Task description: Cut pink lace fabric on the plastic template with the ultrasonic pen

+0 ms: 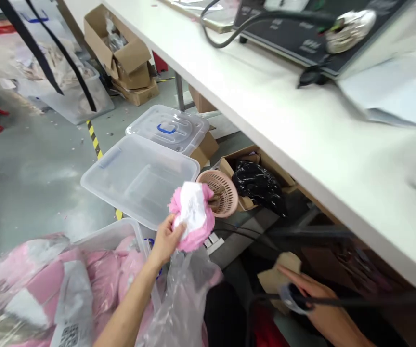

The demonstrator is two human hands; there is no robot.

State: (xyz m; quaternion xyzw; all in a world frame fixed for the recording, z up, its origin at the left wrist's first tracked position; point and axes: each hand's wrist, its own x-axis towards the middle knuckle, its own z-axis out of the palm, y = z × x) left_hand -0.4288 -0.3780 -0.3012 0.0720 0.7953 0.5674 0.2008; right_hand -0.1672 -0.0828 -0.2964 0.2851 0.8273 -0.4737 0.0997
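Note:
Pinched in my left hand (167, 238) is a fluffy pink fabric piece (208, 224) with a white patch (192, 205). The hand holds it above a clear plastic bag (189, 289), in front of a peach woven-look basket (226, 195). Under the table, my right hand (318, 294) is blurred, with one finger stretched toward a tan piece of card or paper (280, 274). A clear and dark round object (294, 296) sits at its fingers; whether it is gripped cannot be made out.
Bagged pink items (103, 274) fill a clear bin at the lower left. A translucent lid (143, 178) lies beyond it. The white table (283, 111) edge overhangs my right side. Under it, a carton holds a black plastic bag (256, 183). Cardboard boxes (121, 53) stand farther back.

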